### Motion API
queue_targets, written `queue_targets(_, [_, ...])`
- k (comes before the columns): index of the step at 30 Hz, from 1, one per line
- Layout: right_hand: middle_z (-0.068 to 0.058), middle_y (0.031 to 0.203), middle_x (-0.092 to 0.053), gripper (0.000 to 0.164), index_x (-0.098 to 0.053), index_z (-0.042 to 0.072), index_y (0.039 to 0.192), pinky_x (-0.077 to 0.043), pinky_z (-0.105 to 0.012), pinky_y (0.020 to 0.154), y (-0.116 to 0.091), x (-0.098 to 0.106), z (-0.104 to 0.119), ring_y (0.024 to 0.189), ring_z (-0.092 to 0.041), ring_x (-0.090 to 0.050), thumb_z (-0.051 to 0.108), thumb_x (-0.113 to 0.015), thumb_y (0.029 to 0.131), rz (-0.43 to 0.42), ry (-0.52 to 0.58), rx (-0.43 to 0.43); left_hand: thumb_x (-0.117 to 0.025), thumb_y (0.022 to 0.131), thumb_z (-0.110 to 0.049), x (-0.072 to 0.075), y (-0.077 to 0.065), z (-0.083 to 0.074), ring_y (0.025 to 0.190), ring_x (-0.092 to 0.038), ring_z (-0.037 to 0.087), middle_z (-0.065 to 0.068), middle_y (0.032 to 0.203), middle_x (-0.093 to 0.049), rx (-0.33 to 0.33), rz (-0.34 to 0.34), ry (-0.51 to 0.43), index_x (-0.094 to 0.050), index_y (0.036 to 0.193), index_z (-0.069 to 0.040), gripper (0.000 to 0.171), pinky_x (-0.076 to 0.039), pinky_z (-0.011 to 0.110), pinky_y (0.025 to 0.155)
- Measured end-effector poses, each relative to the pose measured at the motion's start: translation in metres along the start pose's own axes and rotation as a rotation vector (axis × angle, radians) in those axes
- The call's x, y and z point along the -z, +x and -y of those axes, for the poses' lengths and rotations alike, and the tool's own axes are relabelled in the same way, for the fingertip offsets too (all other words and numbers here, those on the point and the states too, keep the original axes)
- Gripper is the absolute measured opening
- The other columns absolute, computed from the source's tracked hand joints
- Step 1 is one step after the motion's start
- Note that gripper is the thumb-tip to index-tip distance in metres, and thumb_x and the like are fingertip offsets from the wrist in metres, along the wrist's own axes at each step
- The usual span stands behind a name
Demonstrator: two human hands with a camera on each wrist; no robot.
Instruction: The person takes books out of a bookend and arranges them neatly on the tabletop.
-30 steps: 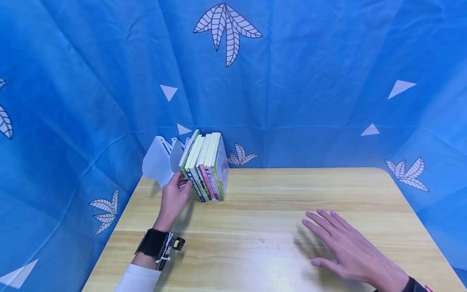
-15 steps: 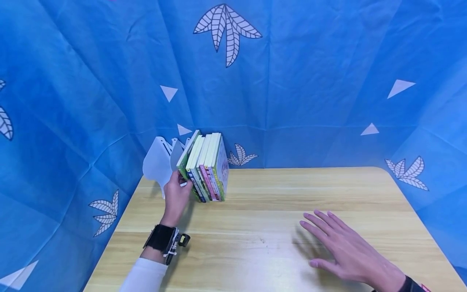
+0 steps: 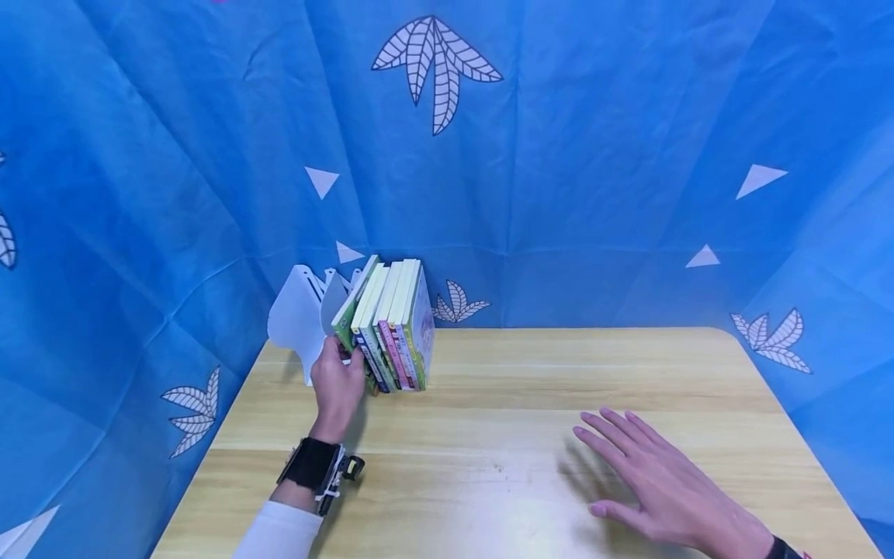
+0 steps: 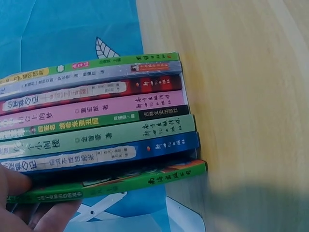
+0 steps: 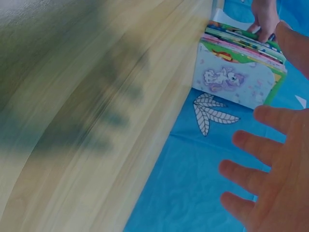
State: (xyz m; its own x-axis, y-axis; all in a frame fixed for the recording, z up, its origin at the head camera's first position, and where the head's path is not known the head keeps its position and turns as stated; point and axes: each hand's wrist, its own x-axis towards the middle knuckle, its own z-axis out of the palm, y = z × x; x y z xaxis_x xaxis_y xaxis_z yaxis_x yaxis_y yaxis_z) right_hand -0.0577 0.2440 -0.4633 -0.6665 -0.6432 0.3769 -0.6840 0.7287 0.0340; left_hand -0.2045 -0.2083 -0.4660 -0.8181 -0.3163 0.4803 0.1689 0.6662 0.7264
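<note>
Several thin books (image 3: pixel 393 326) stand upright in a row at the back left of the table. At the row's left end my left hand (image 3: pixel 337 384) pinches a green-spined book (image 4: pixel 145 181) between thumb and fingers. That book leans away from the blue-spined book (image 4: pixel 108 157) beside it, with a dark narrow gap between them. Left of the row stands a white bookend rack (image 3: pixel 296 307), partly hidden by the hand. My right hand (image 3: pixel 649 481) hovers over the table at the right, fingers spread, holding nothing.
A pale panel (image 5: pixel 224 77) with a pony print closes the row's right end. The wooden table (image 3: pixel 503 435) reaches back to a blue leaf-patterned cloth (image 3: pixel 594 194) hung behind it and at both sides.
My left hand has tipped the green book's near edge slightly leftward and toward me, away from the row. The right hand stays almost where it was.
</note>
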Motion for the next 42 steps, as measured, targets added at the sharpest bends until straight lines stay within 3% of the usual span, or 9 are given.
queue_targets(9, [-0.010,0.154,-0.056,0.089,-0.049,0.013,0.154,0.001,-0.021,0.135,-0.003,-0.003,0.001,0.163,-0.003,0.004,0.062,-0.074,0.085,-0.009,0.000,0.001,-0.073,0.095,-0.009,0.014,-0.013,-0.001,0.082,-0.071,0.044,0.029,0.094,-0.073,-0.035,-0.109,0.050,-0.063,0.108,0.009,0.025,-0.059,0.056,0.073])
queue_targets(16, [-0.009,0.154,-0.057,0.088,-0.049,0.013,0.154,0.000,-0.022,0.135,-0.003,-0.003,0.001,0.163,-0.003,0.003,0.063,-0.074,0.085,-0.019,0.003,-0.002,-0.071,0.097,-0.008,0.037,-0.025,-0.005,0.080,-0.072,0.044,0.031,0.096,-0.073,-0.041,-0.112,0.068,-0.062,0.110,0.010,0.024,-0.061,0.059,0.070])
queue_targets(19, [-0.009,0.153,-0.057,0.088,-0.049,0.013,0.154,-0.001,-0.022,0.135,-0.003,-0.003,0.001,0.163,-0.009,-0.012,0.063,-0.073,0.086,-0.026,0.000,0.001,-0.070,0.097,-0.008,0.049,-0.030,-0.006,0.078,-0.074,0.044,0.032,0.096,-0.073,-0.053,-0.105,0.088,-0.061,0.110,0.011,0.024,-0.063,0.058,0.067])
queue_targets(21, [-0.008,0.153,-0.058,0.087,-0.050,0.013,0.153,-0.002,-0.022,0.135,-0.002,-0.003,0.001,0.158,-0.018,-0.028,0.062,-0.074,0.086,-0.030,-0.003,0.009,-0.072,0.096,-0.007,0.057,-0.034,-0.005,0.075,-0.073,0.043,0.031,0.094,-0.073,-0.068,-0.102,0.112,-0.061,0.109,0.011,0.024,-0.064,0.049,0.062])
queue_targets(23, [-0.008,0.151,-0.059,0.086,-0.051,0.012,0.152,-0.002,-0.021,0.135,-0.002,-0.003,0.001,0.146,-0.026,-0.045,0.061,-0.074,0.085,-0.036,-0.003,0.018,-0.073,0.095,-0.006,0.066,-0.037,-0.005,0.073,-0.073,0.041,0.030,0.092,-0.073,-0.086,-0.103,0.134,-0.061,0.108,0.011,0.025,-0.063,0.029,0.058])
queue_targets(28, [-0.008,0.148,-0.062,0.083,-0.055,0.011,0.149,-0.002,-0.019,0.134,0.000,-0.002,0.001,0.131,-0.031,-0.059,0.059,-0.076,0.084,-0.048,0.008,0.029,-0.075,0.093,-0.003,0.089,-0.043,-0.007,0.071,-0.073,0.042,0.031,0.090,-0.073,-0.123,-0.118,0.164,-0.061,0.107,0.012,0.026,-0.040,-0.005,0.057])
queue_targets(32, [-0.008,0.145,-0.064,0.082,-0.056,0.011,0.148,-0.003,-0.019,0.134,0.001,-0.003,0.001,0.130,-0.030,-0.061,0.058,-0.076,0.084,-0.053,0.010,0.029,-0.077,0.091,-0.002,0.106,-0.048,-0.015,0.071,-0.073,0.044,0.030,0.089,-0.074,-0.131,-0.126,0.195,-0.062,0.107,0.012,0.026,-0.043,-0.006,0.059])
queue_targets(38, [-0.007,0.144,-0.065,0.083,-0.056,0.011,0.148,-0.002,-0.016,0.133,0.002,-0.004,0.001,0.129,-0.029,-0.062,0.058,-0.077,0.084,-0.045,0.011,0.020,-0.080,0.089,-0.004,0.132,-0.058,-0.027,0.068,-0.072,0.042,0.031,0.091,-0.074,-0.078,-0.102,0.257,-0.063,0.109,0.011,0.030,-0.048,0.001,0.053])
queue_targets(42, [-0.006,0.144,-0.065,0.083,-0.055,0.013,0.149,-0.002,-0.013,0.131,0.003,-0.004,0.001,0.129,-0.028,-0.063,0.058,-0.078,0.084,-0.035,0.025,0.016,-0.082,0.085,-0.002,0.142,-0.066,-0.037,0.068,-0.071,0.042,0.030,0.089,-0.073,-0.103,-0.098,0.289,-0.063,0.107,0.011,0.031,-0.049,0.003,0.052])
